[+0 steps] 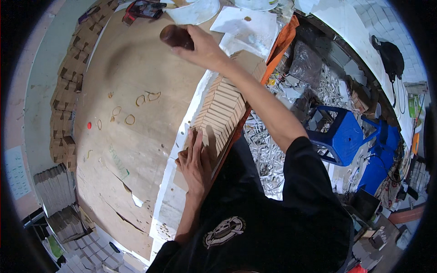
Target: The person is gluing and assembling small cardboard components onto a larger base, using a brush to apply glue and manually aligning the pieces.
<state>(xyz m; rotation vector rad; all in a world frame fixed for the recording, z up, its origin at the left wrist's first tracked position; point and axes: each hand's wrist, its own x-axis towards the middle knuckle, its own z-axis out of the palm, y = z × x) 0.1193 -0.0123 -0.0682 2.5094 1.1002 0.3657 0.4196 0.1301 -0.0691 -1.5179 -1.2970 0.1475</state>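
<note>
In my right hand (205,49), raised over the far end of the table, is a dark brown rounded cylinder (176,36); its exact kind cannot be made out. My left hand (195,163) rests at the near end of a long row of overlapping cardboard pieces (221,107). Its fingers point forward, some stretched out and pressing on the cardboard. The row runs along the table's right edge, its pieces stepped like a fan, with a plain brown piece (249,61) at the far end. Under the row lies a whitish sheet strip (193,107).
The brown-covered table (136,150) carries several rubber bands (130,119) and a red cap (89,125). Stacked folded cardboard (63,109) lines the left side. At the far end lie white papers (248,22). On the right, blue stools (339,136) stand among paper scraps (268,154).
</note>
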